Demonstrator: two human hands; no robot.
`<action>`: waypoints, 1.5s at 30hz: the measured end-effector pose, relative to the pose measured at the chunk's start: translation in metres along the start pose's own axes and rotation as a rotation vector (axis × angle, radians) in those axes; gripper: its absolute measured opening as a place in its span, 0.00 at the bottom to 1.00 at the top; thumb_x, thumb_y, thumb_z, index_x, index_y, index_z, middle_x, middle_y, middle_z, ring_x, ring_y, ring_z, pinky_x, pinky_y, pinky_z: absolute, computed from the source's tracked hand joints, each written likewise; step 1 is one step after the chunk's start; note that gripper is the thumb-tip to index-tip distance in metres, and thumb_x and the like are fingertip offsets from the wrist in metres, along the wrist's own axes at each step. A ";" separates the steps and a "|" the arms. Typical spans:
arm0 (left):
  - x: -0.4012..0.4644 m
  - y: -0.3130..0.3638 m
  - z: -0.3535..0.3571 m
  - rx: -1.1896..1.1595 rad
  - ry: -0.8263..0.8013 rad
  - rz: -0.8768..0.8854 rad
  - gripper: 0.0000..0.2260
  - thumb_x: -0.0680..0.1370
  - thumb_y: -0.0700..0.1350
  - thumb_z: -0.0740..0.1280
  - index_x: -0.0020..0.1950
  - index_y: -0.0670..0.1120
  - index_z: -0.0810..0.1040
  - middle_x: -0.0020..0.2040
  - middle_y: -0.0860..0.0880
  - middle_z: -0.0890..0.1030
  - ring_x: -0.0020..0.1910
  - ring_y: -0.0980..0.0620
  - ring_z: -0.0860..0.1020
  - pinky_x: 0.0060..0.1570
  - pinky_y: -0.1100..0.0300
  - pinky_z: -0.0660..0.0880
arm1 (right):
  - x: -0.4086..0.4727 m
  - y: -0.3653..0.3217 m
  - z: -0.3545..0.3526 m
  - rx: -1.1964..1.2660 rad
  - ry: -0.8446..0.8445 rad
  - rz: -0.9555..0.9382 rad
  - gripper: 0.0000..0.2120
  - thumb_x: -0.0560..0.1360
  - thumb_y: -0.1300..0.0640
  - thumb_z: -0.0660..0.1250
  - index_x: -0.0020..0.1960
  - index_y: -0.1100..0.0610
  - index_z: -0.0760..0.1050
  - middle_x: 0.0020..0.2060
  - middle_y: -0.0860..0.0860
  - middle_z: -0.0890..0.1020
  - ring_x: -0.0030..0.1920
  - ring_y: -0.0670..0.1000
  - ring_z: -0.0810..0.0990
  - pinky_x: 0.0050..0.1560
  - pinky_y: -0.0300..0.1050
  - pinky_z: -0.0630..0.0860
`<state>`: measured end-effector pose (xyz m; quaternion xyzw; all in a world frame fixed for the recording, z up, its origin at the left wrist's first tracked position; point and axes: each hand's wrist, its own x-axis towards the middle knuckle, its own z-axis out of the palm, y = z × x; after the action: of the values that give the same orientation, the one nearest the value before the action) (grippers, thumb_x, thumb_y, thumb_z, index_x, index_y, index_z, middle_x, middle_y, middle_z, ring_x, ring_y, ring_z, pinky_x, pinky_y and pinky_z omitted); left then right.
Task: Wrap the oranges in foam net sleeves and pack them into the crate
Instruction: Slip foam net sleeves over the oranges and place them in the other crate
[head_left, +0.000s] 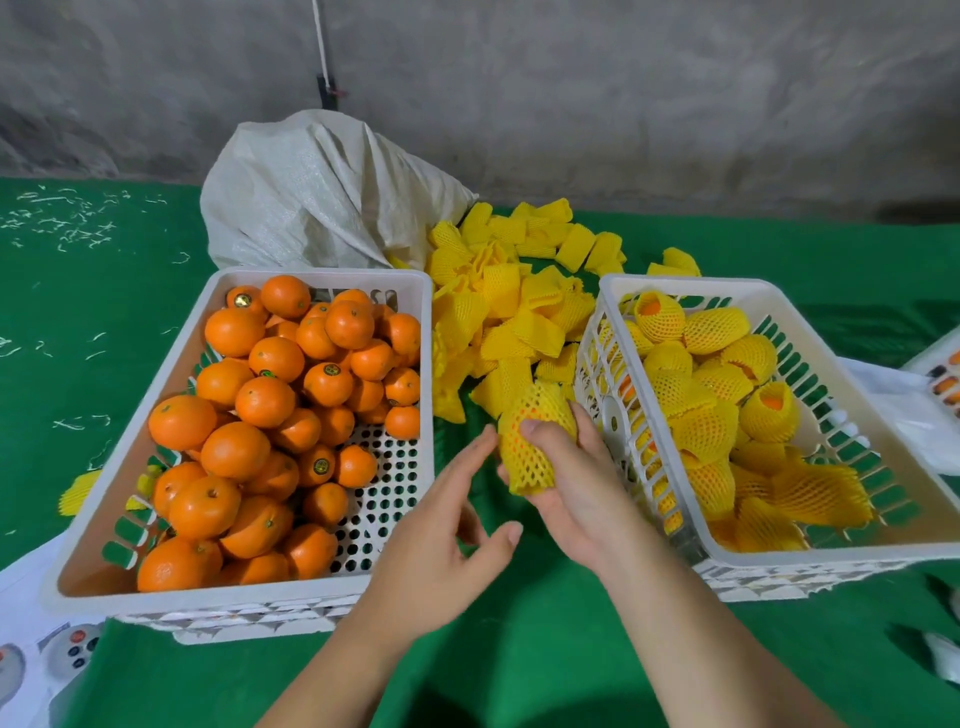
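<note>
Left hand (441, 535) spread, empty — right hand (566, 483) grips a sleeved orange (535, 441), seemingly.

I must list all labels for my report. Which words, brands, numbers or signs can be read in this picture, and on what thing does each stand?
No text reads clearly.
Round dark stickers on some oranges in the left crate: too small to read.
Raised lettering on that crate's far wall: half hidden, unreadable.
Printed sheet at lower left: pictures only, blurred.
Printed sheet at the right edge: blurred.
</note>
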<state>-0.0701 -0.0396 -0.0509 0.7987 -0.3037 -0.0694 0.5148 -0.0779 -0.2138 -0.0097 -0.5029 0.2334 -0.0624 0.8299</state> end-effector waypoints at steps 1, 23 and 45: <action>-0.001 0.000 0.000 0.005 0.006 0.001 0.31 0.80 0.61 0.68 0.81 0.68 0.60 0.49 0.66 0.78 0.40 0.53 0.81 0.36 0.63 0.74 | 0.014 -0.011 -0.010 0.026 0.061 -0.026 0.25 0.74 0.55 0.76 0.69 0.49 0.75 0.60 0.54 0.84 0.58 0.59 0.84 0.46 0.49 0.82; 0.088 -0.058 -0.048 -0.444 0.384 -0.603 0.06 0.84 0.48 0.69 0.60 0.55 0.80 0.56 0.48 0.85 0.54 0.42 0.84 0.52 0.46 0.83 | 0.148 -0.037 -0.111 -2.101 0.271 -0.344 0.41 0.78 0.40 0.64 0.84 0.49 0.49 0.83 0.56 0.42 0.81 0.68 0.46 0.77 0.66 0.59; 0.104 -0.150 -0.040 1.332 -0.542 -0.599 0.27 0.78 0.49 0.71 0.74 0.49 0.64 0.66 0.42 0.67 0.63 0.41 0.68 0.62 0.49 0.68 | 0.208 0.073 -0.033 -2.399 -0.352 0.137 0.29 0.82 0.45 0.62 0.81 0.42 0.58 0.81 0.56 0.32 0.81 0.64 0.36 0.79 0.62 0.50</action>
<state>0.0924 -0.0238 -0.1410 0.9428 -0.1680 -0.2009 -0.2064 0.0814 -0.2754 -0.1533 -0.9399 0.0531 0.3065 -0.1408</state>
